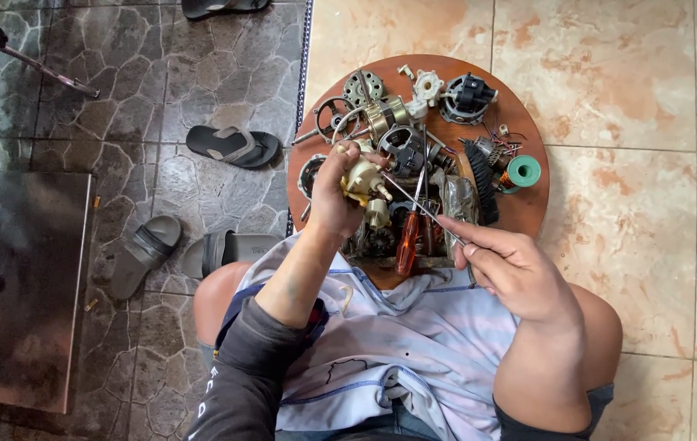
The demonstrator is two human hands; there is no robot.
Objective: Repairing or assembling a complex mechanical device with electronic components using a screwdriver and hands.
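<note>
left hand (334,189) clamped on a cream motor part (362,177), partly hidden; right hand (510,265) pinching a thin metal probe (422,209); cluttered round wooden tray (528,208) mid-frame, sandals (232,144) upper left.

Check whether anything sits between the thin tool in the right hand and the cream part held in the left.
Nothing visible does. The right hand holds the thin tool, whose tip already reaches the cream part gripped in the left hand. The orange screwdriver lies below on the round board, not in the path.
</note>
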